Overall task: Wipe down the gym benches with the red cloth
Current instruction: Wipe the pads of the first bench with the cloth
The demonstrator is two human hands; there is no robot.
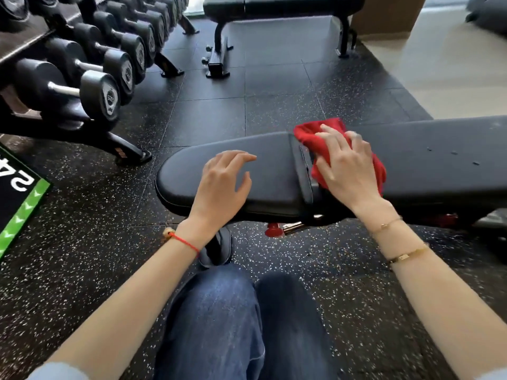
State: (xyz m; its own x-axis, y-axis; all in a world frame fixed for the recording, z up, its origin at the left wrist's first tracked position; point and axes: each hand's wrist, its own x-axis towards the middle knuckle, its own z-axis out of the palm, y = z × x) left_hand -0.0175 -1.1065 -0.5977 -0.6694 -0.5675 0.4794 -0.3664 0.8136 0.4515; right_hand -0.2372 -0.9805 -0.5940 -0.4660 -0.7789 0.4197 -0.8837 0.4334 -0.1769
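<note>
The right hand (348,165) lies flat with fingers spread over the crumpled red cloth (318,138), pressing it down rather than pinching it, at the gap where the bench's seat pad (192,174) meets the long back pad (439,154). The left hand (222,185) rests open on the seat pad, holding nothing. The cloth looks soft, light and limp, so it probably bunches under the palm and is best gathered from its middle. The vinyl padding likely gives slightly and lets the cloth slide. A second bench (288,6) stands beyond, well apart.
</note>
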